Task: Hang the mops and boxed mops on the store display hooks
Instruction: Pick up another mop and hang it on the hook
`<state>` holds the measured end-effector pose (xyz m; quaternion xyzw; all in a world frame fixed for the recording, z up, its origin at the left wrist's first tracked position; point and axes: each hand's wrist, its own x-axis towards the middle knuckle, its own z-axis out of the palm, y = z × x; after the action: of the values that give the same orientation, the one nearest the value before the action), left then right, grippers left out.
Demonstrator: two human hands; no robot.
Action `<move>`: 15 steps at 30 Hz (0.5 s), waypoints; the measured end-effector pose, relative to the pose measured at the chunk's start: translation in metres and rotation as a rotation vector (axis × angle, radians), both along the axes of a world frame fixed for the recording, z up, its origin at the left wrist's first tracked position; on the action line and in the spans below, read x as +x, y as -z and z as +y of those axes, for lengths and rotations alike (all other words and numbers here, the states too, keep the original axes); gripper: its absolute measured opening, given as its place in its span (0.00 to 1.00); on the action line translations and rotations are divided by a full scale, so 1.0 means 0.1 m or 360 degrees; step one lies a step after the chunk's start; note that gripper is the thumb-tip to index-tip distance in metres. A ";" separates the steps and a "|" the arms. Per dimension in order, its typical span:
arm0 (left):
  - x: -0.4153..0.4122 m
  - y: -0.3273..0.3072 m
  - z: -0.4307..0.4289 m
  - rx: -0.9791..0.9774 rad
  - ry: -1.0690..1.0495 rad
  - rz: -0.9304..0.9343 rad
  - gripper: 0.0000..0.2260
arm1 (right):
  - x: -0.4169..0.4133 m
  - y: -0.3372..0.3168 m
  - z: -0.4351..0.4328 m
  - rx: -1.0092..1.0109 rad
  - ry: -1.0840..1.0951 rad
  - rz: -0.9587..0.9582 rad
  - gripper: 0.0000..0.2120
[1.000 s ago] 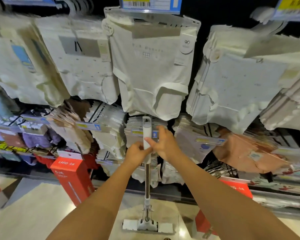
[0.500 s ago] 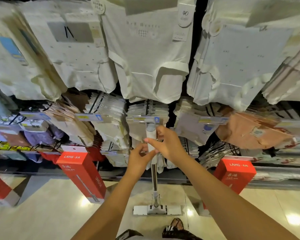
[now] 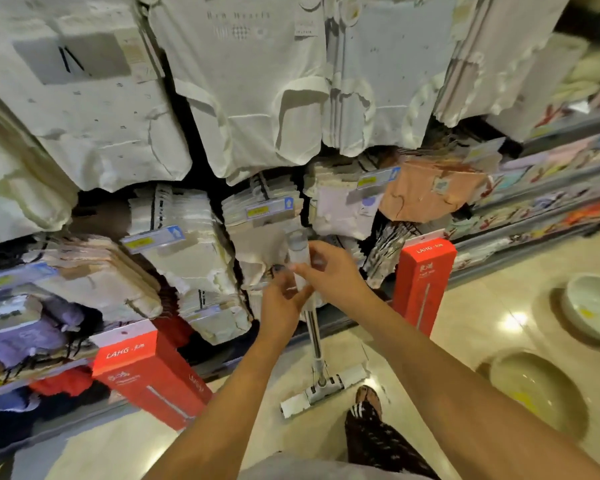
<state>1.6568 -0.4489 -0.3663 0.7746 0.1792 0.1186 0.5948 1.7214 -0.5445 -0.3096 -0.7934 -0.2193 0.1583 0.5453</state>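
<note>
- We've the mop [image 3: 315, 344] upright before hanging packs [image 3: 257, 216], head by floor [image 3: 465, 323].
- L hand [image 3: 281, 303] + R hand [image 3: 331, 271] both wrapped on its white grip [image 3: 299, 256].
- Prob. light, stiff, long: we'd hold near top.

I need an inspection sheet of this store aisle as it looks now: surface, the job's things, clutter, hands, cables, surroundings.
Surface: glossy beige floor.
Job's things: mop nearly upright before the display, its head low by the floor; left red box and right red box at the display's bottom row.
Clutter: far bowl and near bowl on the floor at right.
Hands: left hand and right hand both grip the mop's white handle.
Cables: nothing seen.
Surroundings: white packs hanging above; price tag; stocked shelves at right.
</note>
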 end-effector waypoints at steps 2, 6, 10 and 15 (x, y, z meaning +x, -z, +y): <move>-0.10 0.01 -0.03 -0.0045 0.0081 -0.0027 0.08 | -0.17 -0.04 -0.09 0.0009 0.0043 -0.0029 0.06; -0.32 -0.07 -0.32 -0.0174 0.0174 -0.0141 0.04 | -0.52 -0.18 -0.37 0.0083 0.0272 0.0003 0.05; -0.45 -0.30 -0.68 -0.0205 0.0447 -0.0252 0.13 | -0.83 -0.40 -0.80 0.0195 0.0617 -0.0034 0.06; -0.62 -0.46 -1.16 -0.0116 0.0907 -0.0365 0.06 | -1.33 -0.63 -1.33 0.0425 0.1110 -0.0078 0.10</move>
<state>1.5950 -0.5651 -0.3201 0.7533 -0.1095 0.0271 0.6480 1.5887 -0.6775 -0.2462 -0.7458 0.0325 -0.0860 0.6598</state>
